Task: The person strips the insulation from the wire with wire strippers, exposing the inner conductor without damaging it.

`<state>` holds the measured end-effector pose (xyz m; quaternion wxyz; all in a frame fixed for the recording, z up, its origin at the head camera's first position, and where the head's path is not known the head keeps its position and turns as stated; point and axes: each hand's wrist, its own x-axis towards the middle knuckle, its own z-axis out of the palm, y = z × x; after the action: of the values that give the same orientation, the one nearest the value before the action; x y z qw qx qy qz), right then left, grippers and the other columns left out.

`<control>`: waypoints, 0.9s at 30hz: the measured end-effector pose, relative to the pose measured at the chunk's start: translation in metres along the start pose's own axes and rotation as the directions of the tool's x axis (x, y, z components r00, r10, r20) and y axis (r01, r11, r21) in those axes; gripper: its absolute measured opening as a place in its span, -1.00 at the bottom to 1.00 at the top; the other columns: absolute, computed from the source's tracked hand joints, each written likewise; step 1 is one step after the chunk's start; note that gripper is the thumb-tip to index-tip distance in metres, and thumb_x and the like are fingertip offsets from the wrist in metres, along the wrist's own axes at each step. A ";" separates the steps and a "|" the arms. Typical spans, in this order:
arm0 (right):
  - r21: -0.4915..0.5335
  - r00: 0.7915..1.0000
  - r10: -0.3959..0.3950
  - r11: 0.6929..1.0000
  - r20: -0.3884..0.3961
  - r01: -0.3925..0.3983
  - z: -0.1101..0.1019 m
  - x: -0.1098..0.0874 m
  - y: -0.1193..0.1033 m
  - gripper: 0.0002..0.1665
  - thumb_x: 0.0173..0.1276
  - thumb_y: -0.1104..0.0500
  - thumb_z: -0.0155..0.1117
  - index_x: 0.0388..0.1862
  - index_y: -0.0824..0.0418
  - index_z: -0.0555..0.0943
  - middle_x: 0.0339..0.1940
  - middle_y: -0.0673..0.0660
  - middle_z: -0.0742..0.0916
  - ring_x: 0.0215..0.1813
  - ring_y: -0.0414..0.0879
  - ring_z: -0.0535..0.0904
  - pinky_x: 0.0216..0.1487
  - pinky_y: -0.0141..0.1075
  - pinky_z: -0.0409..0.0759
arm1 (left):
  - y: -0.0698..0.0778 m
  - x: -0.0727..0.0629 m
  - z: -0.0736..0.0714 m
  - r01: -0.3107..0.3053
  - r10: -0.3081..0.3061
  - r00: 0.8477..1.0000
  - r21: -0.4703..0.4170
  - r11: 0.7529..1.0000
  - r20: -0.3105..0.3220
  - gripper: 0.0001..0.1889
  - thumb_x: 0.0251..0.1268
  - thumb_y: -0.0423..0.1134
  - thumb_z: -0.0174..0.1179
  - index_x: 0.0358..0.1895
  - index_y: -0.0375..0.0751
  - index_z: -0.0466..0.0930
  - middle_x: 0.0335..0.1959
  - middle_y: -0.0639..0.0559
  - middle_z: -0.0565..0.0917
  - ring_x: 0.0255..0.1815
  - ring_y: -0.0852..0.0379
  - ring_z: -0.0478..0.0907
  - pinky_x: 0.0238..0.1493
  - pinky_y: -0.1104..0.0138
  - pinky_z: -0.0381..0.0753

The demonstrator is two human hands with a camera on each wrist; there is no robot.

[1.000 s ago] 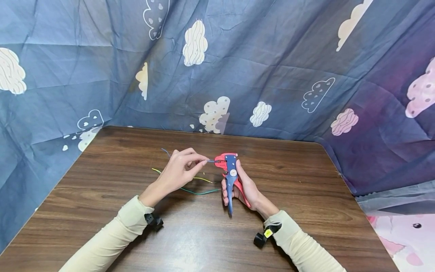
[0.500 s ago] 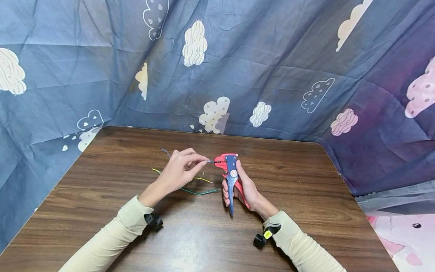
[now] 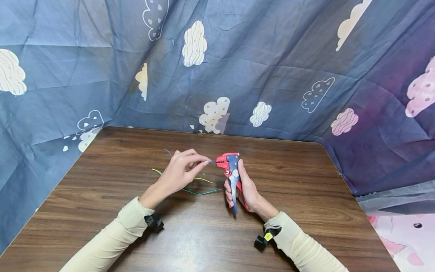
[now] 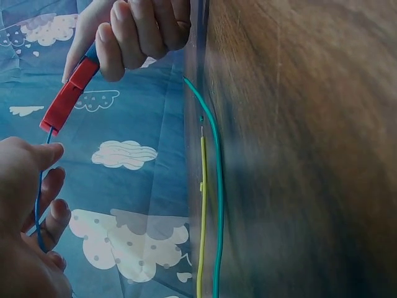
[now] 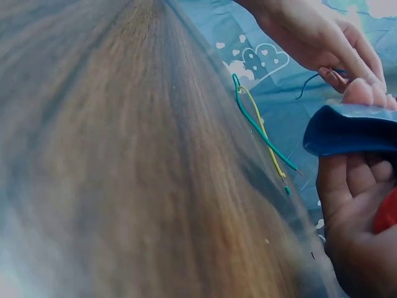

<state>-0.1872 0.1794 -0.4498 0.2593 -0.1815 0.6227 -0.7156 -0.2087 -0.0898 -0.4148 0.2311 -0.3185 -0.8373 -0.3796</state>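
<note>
My left hand (image 3: 178, 172) pinches a blue wire (image 3: 212, 162) between thumb and forefinger. The wire's far tip runs into the red nose of a wire stripper (image 3: 232, 162), while its loose tail sticks out behind the hand. Around the red and blue handles of that tool, my right hand (image 3: 249, 190) is wrapped, its thumb along the back edge. In the left wrist view the blue wire (image 4: 38, 205) enters the red head (image 4: 65, 102) straight on. How much of its tip is inside is hidden.
Below the hands, a yellow wire (image 3: 204, 179) and a green wire (image 3: 202, 193) lie on the wooden table (image 3: 306, 211). The yellow one shows a bare end in the left wrist view. Tiny insulation scraps (image 4: 201, 118) lie beside them. A patterned cloth (image 3: 238, 75) hangs behind the table.
The wire stripper has shifted slightly right, and its handles are closer together under my right hand's squeeze. My left hand and the blue wire have moved a little right with it.
</note>
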 end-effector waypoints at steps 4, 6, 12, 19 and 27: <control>-0.008 1.000 -0.012 1.000 -0.016 0.012 0.000 0.000 0.000 0.12 0.54 -0.65 -0.71 -0.54 0.18 0.42 -0.70 0.01 0.56 -0.68 -0.11 0.55 -0.56 -0.22 0.62 | 0.000 0.000 0.000 -0.001 0.001 1.000 0.013 1.000 0.002 -0.85 0.51 -0.12 0.41 0.01 0.20 0.88 -0.46 0.33 0.52 -0.48 0.28 0.35 -0.18 0.25 0.20; -0.011 1.000 -0.012 1.000 -0.023 0.011 0.001 -0.001 0.000 0.13 0.53 -0.67 -0.71 -0.54 0.19 0.43 -0.69 0.01 0.57 -0.68 -0.10 0.55 -0.55 -0.21 0.62 | 0.000 0.000 0.000 -0.002 0.002 1.000 0.019 1.000 0.002 -0.86 0.52 -0.10 0.40 0.01 0.19 0.88 -0.46 0.33 0.52 -0.48 0.30 0.34 -0.19 0.25 0.20; -0.007 1.000 0.004 1.000 -0.003 -0.004 0.001 -0.001 0.002 0.14 0.52 -0.68 -0.73 -0.51 0.19 0.44 -0.65 0.02 0.59 -0.64 -0.09 0.56 -0.49 -0.21 0.63 | 0.000 -0.001 0.002 -0.001 0.001 1.000 0.024 1.000 -0.006 -0.87 0.53 -0.09 0.40 0.00 0.18 0.88 -0.49 0.32 0.50 -0.49 0.35 0.31 -0.19 0.26 0.20; 0.023 0.997 -0.025 0.999 0.075 0.023 -0.002 0.000 0.006 0.14 0.56 -0.63 -0.75 -0.40 0.23 0.49 -0.56 0.04 0.67 -0.54 -0.07 0.67 -0.35 -0.17 0.73 | -0.002 -0.001 0.002 -0.013 0.013 1.000 0.030 0.999 -0.008 -0.86 0.50 -0.12 0.42 0.00 0.17 0.88 -0.49 0.33 0.49 -0.49 0.34 0.30 -0.20 0.27 0.18; 0.176 0.971 -0.041 0.984 0.237 -0.002 -0.005 0.003 0.005 0.05 0.67 -0.51 -0.71 -0.12 0.23 0.56 -0.33 0.08 0.74 -0.28 -0.04 0.79 -0.04 -0.09 0.81 | -0.004 -0.001 0.002 -0.012 0.013 1.000 0.019 1.000 -0.017 -0.89 0.47 -0.12 0.44 -0.05 0.16 0.89 -0.47 0.34 0.52 -0.48 0.34 0.28 -0.20 0.25 0.17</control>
<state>-0.1917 0.1815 -0.4558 0.3405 -0.2493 0.5197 -0.7429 -0.2112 -0.0907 -0.4186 0.2437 -0.3183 -0.8368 -0.3730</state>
